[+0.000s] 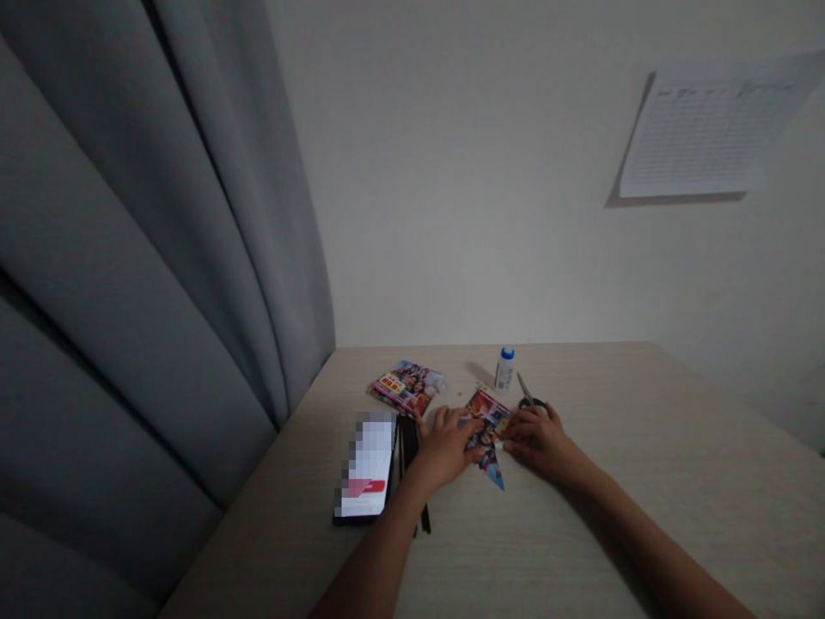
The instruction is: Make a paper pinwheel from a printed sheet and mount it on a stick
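A colourful printed paper (pixel 488 427), folded to a point toward me, lies on the light wooden table (pixel 644 481). My left hand (pixel 446 447) presses on its left side with fingers spread and flat. My right hand (pixel 537 438) pinches its right edge with curled fingers. Both hands touch the paper.
A phone (pixel 367 467) with a lit screen lies left of my left hand, dark sticks (pixel 407 447) beside it. A stack of printed leaflets (pixel 406 387), a small white bottle with a blue cap (pixel 504 368) and scissors (pixel 528 395) lie behind. Grey curtain (pixel 142 284) at left; a sheet (pixel 709 129) on the wall.
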`<state>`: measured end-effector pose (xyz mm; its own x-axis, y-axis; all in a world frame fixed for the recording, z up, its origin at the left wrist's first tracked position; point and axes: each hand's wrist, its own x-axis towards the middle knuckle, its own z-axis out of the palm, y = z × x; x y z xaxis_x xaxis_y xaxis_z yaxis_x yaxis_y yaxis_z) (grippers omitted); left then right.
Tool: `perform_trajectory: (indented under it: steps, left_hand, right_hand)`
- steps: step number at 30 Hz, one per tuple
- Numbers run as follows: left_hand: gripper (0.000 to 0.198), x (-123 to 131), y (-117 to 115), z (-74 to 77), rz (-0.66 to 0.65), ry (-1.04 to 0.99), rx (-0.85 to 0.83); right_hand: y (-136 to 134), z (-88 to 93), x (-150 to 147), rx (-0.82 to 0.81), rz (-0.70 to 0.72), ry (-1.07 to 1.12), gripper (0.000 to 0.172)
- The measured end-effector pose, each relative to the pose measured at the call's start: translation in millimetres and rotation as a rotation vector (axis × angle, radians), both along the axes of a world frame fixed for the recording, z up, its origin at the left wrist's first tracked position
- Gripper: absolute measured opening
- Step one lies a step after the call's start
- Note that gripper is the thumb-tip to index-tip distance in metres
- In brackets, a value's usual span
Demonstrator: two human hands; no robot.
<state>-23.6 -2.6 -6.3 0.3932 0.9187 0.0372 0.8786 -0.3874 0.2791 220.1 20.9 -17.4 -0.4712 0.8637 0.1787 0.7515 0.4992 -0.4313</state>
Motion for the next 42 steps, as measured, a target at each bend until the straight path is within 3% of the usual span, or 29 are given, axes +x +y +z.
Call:
perform_trajectory:
  steps: [12, 28, 42]
  left_hand:
    - [0.042, -1.4, 0.1, 2.2, -0.018, -0.006, -0.009]
    - [0.050, 1.5, -0.1, 2.5, 0.004, -0.018, -0.029]
    - [0.039, -0.6, 1.9, 2.8, -0.023, -0.018, -0.070]
  right_hand:
    - [-0.9, 3.0, -0.4, -0.008, 0.000, -0.009, 0.024]
    - [-0.2, 0.7, 0.1, 0.011, 0.001, -0.003, 0.023]
    - [-0.8, 3.1, -0.6, 0.001, 0.009, -0.013, 0.024]
